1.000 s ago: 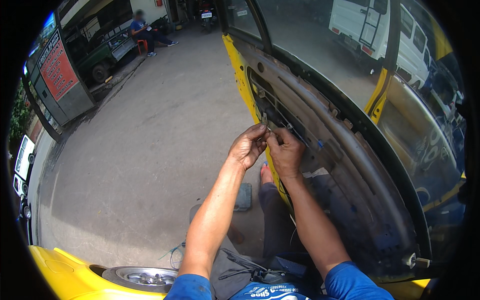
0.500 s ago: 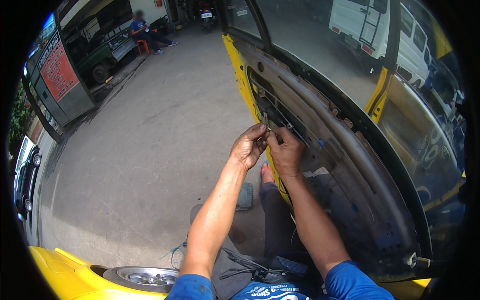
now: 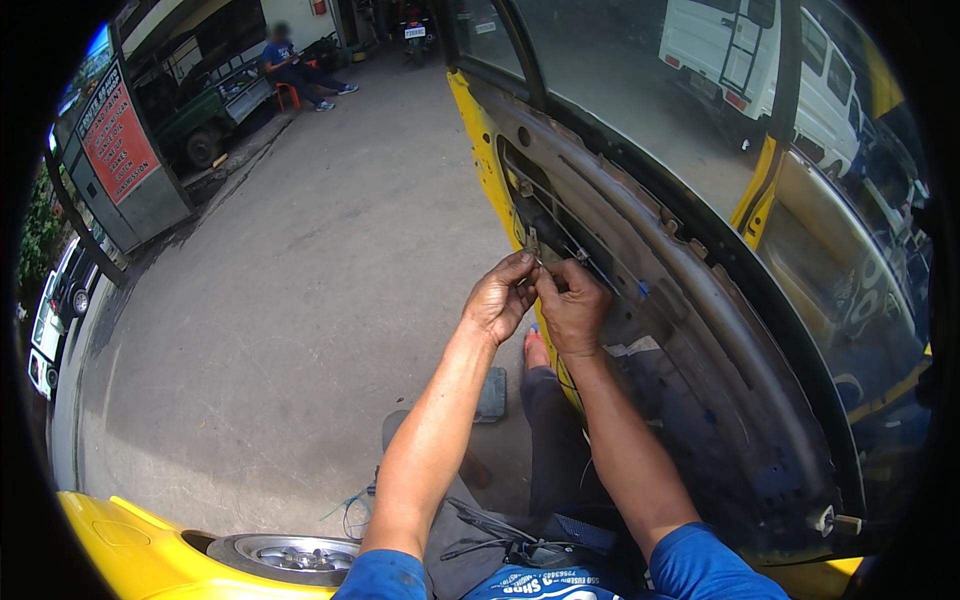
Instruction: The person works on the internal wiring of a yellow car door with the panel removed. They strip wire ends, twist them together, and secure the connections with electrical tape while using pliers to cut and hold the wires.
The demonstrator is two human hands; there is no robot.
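Bright yellow edge (image 3: 489,180) on a car door (image 3: 695,275) of dull brown-grey metal, blue shirt (image 3: 700,562) bears white print, yellow fender (image 3: 140,550) meets silver wheel (image 3: 305,558), dark trousers (image 3: 555,430) against grey concrete (image 3: 300,280), red sign (image 3: 118,140) shows contrasting lettering, white van (image 3: 695,45), orange stool (image 3: 288,96), green truck (image 3: 190,118)

Right hand (image 3: 577,308) before door (image 3: 690,300), wheel (image 3: 295,556) lower left, sign (image 3: 116,140) upper left

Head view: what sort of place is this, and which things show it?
Probably an open-air vehicle repair yard: a car door stands open with its inner metal bare, and a green truck is parked across the paved ground.
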